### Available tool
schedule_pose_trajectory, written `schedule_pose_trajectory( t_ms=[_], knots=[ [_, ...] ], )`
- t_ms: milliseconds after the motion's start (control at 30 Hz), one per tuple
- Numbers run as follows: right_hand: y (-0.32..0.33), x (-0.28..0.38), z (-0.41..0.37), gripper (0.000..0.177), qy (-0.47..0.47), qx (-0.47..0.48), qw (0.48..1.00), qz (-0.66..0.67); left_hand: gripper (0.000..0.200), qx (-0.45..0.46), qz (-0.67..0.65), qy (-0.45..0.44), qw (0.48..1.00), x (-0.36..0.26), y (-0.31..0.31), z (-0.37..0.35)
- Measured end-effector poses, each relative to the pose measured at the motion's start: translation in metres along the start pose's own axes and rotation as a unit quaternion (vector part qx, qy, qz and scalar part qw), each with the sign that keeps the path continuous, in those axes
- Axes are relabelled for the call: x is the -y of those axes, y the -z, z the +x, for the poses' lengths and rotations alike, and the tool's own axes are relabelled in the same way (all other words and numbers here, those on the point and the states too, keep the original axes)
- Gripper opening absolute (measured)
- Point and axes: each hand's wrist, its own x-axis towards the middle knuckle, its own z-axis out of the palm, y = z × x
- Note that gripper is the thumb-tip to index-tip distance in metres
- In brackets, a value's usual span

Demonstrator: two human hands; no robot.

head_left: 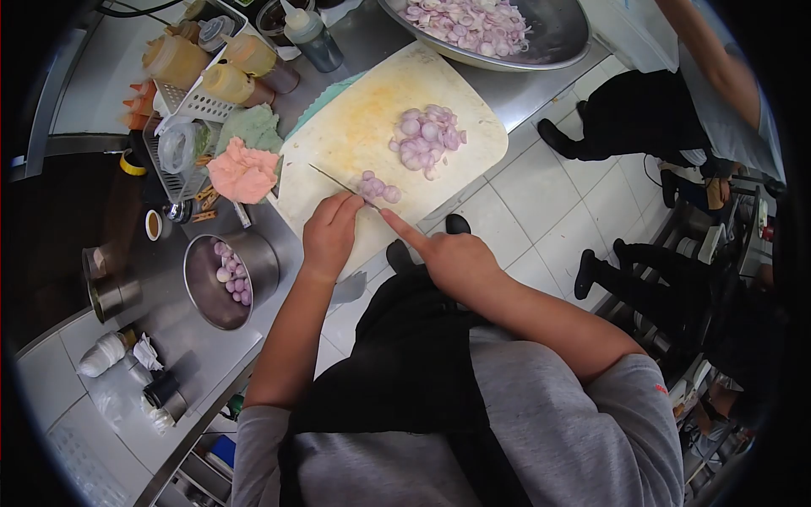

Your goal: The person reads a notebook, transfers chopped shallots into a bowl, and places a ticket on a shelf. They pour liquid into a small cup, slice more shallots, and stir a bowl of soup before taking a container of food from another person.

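Observation:
My right hand [459,260] is closed round a knife [334,179], its index finger stretched along the blade; the handle is hidden. Close beside the blade, the fingers of my left hand [329,235] are bent and pressed together on what seems to be a shallot, mostly hidden under them. A few cut shallot slices [378,188] lie against the far side of the blade. Farther up the white cutting board [338,127] is a larger pile of sliced shallots [427,139]. Whole peeled shallots [233,275] sit in a steel pot [263,258] to the left.
A large metal bowl [557,46] of sliced shallots stands beyond the board. Sauce bottles [228,83], an orange cloth [243,171] and a green cloth [253,128] are at the left. Another person [659,110] stands at the right, across the tiled floor.

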Motion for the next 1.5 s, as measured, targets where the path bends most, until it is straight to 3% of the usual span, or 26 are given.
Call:
schedule_pose_trajectory(
  t_ms=[300,433,533,667,867,933,1000,1167,1267,1333,1500],
  knots=[
    [0.009,-0.009,0.016,0.096,-0.005,-0.014,1.0,0.022,0.021,0.016,0.004,0.03,0.999,-0.004,0.005,0.005],
    [0.035,-0.004,-0.001,0.093,-0.045,-0.013,0.999,0.014,0.025,-0.002,-0.009,0.071,0.997,-0.015,0.013,-0.001],
    [0.026,-0.004,-0.017,0.094,-0.01,0.02,1.0,0.003,0.033,-0.057,-0.028,0.105,0.992,-0.017,0.02,-0.014],
    [0.007,-0.018,-0.027,0.096,0.0,0.055,0.998,0.02,0.035,0.002,-0.041,0.129,0.991,-0.01,0.024,-0.029],
    [0.018,-0.034,-0.02,0.093,-0.07,-0.016,0.997,-0.029,0.03,-0.02,-0.066,0.127,0.989,-0.018,0.007,-0.009],
    [0.021,-0.02,-0.016,0.094,-0.036,0.022,0.998,-0.045,0.028,-0.031,-0.07,0.12,0.99,-0.021,0.003,-0.005],
    [0.013,-0.012,-0.014,0.093,-0.022,0.003,0.998,-0.053,0.024,0.005,-0.1,0.153,0.983,-0.022,0.001,-0.005],
    [0.027,-0.002,-0.031,0.091,-0.021,0.02,0.997,-0.076,0.021,0.02,-0.088,0.115,0.989,-0.016,0.006,-0.003],
    [0.017,-0.004,-0.031,0.099,-0.029,0.044,0.996,-0.071,0.019,0.035,-0.085,0.09,0.992,-0.017,0.009,0.002],
    [0.0,-0.006,-0.016,0.099,-0.008,-0.029,0.997,-0.071,0.018,0.044,-0.084,0.088,0.992,-0.017,0.01,0.003],
    [0.015,-0.003,-0.024,0.099,-0.006,0.001,0.999,-0.045,0.018,0.039,-0.075,0.074,0.994,-0.014,0.008,0.002]
  ],
)
